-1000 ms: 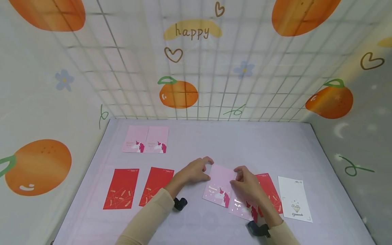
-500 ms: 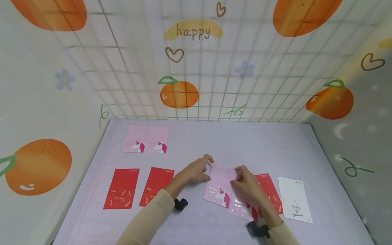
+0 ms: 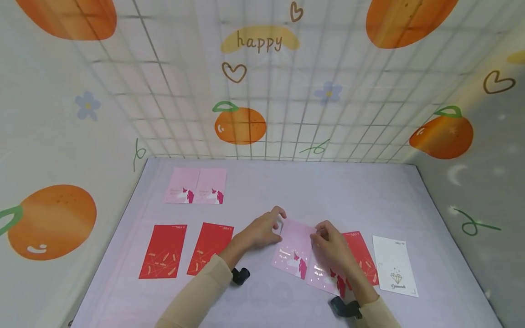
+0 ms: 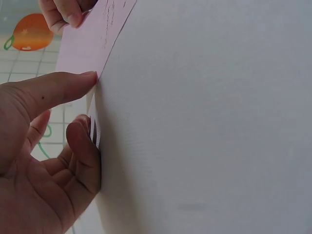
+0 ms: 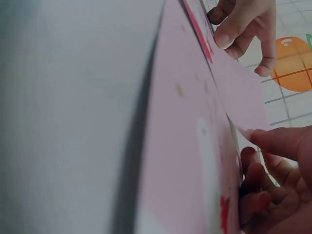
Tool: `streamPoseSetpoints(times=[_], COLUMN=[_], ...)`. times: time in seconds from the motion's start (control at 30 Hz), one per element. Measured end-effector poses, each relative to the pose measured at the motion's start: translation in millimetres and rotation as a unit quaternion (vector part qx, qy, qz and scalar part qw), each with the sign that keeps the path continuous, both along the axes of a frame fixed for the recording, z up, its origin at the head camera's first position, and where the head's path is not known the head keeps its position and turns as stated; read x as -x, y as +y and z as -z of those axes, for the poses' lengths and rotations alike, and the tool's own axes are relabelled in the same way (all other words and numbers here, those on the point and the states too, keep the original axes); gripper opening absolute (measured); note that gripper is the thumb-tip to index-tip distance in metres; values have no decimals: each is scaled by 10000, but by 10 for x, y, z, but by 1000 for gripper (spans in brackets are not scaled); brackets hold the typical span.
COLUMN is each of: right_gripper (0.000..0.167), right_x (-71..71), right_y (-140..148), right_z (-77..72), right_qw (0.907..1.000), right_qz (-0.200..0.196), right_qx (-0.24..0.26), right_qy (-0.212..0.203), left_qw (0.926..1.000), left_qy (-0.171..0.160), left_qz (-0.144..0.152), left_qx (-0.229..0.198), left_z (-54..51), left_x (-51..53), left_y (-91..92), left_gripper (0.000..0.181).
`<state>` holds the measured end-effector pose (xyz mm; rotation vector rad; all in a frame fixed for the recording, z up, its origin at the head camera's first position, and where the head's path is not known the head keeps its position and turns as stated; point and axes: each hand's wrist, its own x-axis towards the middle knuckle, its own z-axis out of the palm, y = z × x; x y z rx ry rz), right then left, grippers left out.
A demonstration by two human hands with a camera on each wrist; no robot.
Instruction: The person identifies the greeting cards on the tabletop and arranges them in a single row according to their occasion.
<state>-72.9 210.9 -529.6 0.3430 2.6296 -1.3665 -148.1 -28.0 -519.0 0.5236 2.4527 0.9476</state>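
A pink unicorn card (image 3: 293,241) lies between the two hands, slightly tilted, in the head view. At its left edge is my left hand (image 3: 262,228); the left wrist view shows its thumb touching the card (image 4: 80,51), the other fingers curled beneath. My right hand (image 3: 334,243) pinches the card's right edge near the upper corner; in the right wrist view its thumb presses the edge of the card (image 5: 241,92). Under the right hand lies another pink card (image 3: 321,275), partly hidden, which overlaps a red card (image 3: 362,255).
Two pink cards (image 3: 179,184) lie side by side at the back left. In front of them are two red cards (image 3: 162,253), the second partly behind the left arm. A white card (image 3: 395,266) with a diamond print lies at the right.
My right hand's thumb and fingers have shifted slightly up and closer together at the card's right edge. The left hand has stayed nearly still.
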Motion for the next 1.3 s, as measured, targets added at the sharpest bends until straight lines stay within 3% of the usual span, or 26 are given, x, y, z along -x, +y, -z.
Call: streamPoseSetpoints(times=[0.37,0.6,0.9,1.3], right_gripper=[23,21,24,21], right_x=[29,16,9,13], right_y=[86,147,151,138], right_z=[-5,10,12,-25], right_qw=[9981,9900,9784,9793], right_qz=[-331,-514,-492,-391], right_qx=[397,1255,1982,1932], right_qy=[336,388,332,465], left_qw=[9972,9896,9838,9749], left_qy=[-116,-418,-490,-784], left_qz=[224,302,175,-149], left_qx=[-710,-1344,-1713,-2080], left_z=[-3,21,64,46], left_x=[-15,-49,-77,-159], left_y=[-76,-133,-157,-164], left_gripper=[55,53,50,55])
